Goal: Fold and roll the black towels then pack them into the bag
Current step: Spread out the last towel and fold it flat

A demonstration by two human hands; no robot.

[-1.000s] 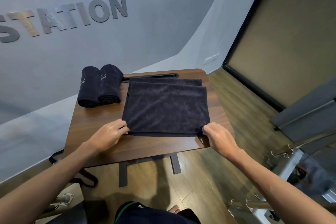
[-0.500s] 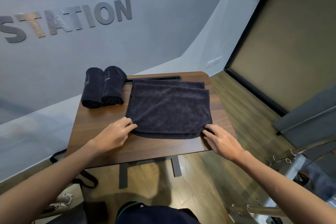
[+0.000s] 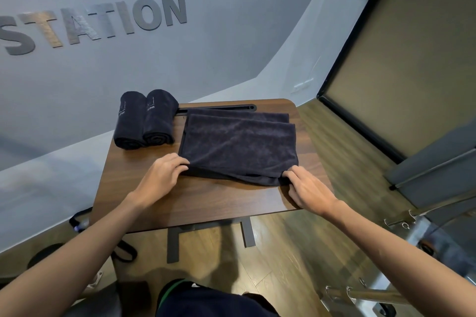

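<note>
— Head view: folded black towel (image 3: 238,147) lies on the wooden table (image 3: 206,203); left hand (image 3: 161,177) and right hand (image 3: 307,192) pinch its near corners.
— Rolling starts next, I judge (two rolled towels (image 3: 145,119) wait beside).

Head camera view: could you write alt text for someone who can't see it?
A person's left hand and right hand pinch the near corners of a folded black towel lying on a small wooden table. Two rolled black towels lie side by side at the table's far left corner, before a grey wall with large lettering.
</note>
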